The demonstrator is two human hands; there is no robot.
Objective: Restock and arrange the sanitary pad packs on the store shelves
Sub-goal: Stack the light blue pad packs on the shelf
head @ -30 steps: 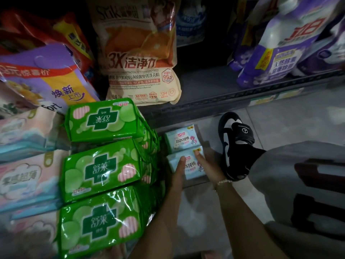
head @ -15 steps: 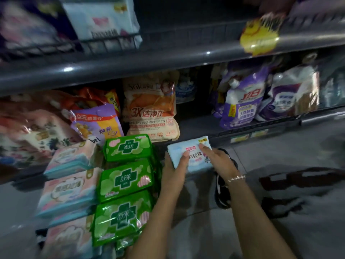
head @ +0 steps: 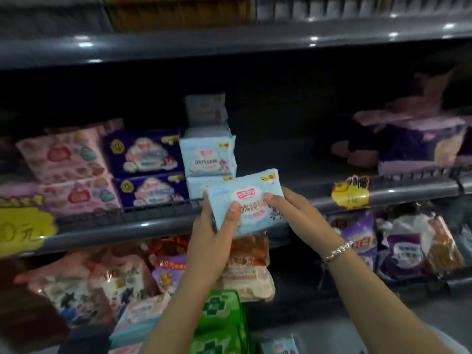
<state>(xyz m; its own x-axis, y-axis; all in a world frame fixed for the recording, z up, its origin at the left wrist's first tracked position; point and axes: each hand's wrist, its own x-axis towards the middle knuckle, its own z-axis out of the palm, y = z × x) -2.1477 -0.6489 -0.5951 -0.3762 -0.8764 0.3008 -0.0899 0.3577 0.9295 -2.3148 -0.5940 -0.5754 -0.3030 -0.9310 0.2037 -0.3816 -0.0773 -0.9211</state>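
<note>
I gripped the light blue pack (head: 251, 200) in both hands, left hand (head: 212, 233) and right hand (head: 293, 213), long axis sideways; its matching stack (head: 207, 159) stood just beyond my left hand.

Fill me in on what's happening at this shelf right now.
A person is restocking. Both the left hand and right hand grip a light blue plastic sanitary pad pack, held up before the grey metal shelf. Matching light blue packs are stacked there, with open shelf space to their right.
</note>
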